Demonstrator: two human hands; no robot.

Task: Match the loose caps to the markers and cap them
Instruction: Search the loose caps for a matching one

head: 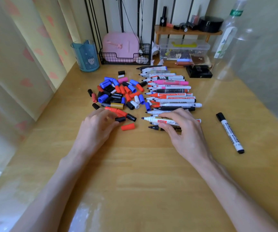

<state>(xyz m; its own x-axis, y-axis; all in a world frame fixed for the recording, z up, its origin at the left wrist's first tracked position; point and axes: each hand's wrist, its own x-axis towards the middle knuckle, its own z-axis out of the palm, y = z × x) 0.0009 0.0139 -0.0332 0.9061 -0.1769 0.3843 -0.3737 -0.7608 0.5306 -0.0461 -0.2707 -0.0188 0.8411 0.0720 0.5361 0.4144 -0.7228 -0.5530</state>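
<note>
Head view: left hand (98, 126) pinches a short black plastic cap (120, 119) on the wooden table (134, 164), thumb and fingertips curled round it. Opposite, right hand (185, 131) grips a white-barrelled marker with a red label (152, 118), fingers curled over it. Its long axis runs left-right, bare nib toward the cap, a small gap between. Loose red plastic cap (127, 126) lies just beside that gap. Heap of mixed caps (116, 94) and row of uncapped markers (171, 92) sit behind, likely out of the way.

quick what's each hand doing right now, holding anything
Left hand: pinching a black cap at the near edge of the cap pile.
Right hand: gripping a white marker, uncapped, still on the table.
</note>
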